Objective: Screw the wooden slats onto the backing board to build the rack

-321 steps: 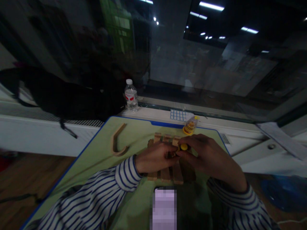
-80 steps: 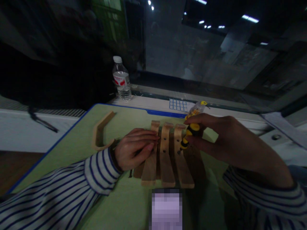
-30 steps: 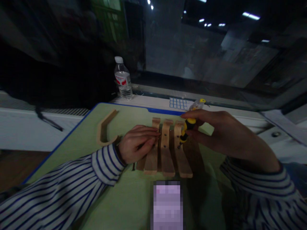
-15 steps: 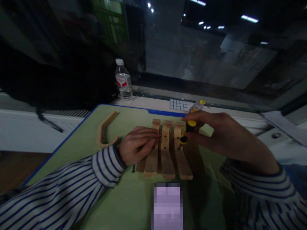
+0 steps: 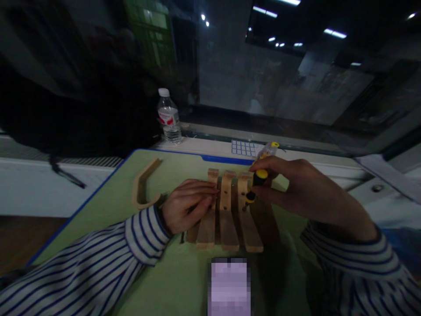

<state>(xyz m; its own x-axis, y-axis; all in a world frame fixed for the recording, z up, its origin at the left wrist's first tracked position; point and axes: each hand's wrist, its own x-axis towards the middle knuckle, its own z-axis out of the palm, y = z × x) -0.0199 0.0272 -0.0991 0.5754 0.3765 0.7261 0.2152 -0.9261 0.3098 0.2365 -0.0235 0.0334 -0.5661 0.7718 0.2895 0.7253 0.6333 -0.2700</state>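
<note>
- Your right hand (image 5: 296, 184) is closed round a yellow-and-black screwdriver (image 5: 261, 176), held between thumb and fingers with its shaft slanting down to the left.
- Your left hand (image 5: 186, 206) lies palm down, fingers together, over the leftmost of three wooden hooks; you cannot tell from this view whether it grips or merely presses.
- Before you, the near wooden hook (image 5: 251, 232) on the right takes the screwdriver's tip at its lower hole; whether tip and screw are engaged is too small to tell.
- Beside it stand the middle hook (image 5: 230, 226), with two dark holes showing, and the left hook (image 5: 206, 231), partly under your fingers; all three lie side by side, their curled ends away from you.
- Near your left cuff, a small dark screw (image 5: 182, 238) is on the green table (image 5: 144, 285).
- Farther left, a loose hook (image 5: 140, 188) lies apart from the set.
- Nearest you is a phone (image 5: 229, 287), its screen blurred.
- Beyond the table, the windowsill (image 5: 210, 145) carries a water bottle (image 5: 169, 118), upright, and a gridded sheet (image 5: 242, 148).
</note>
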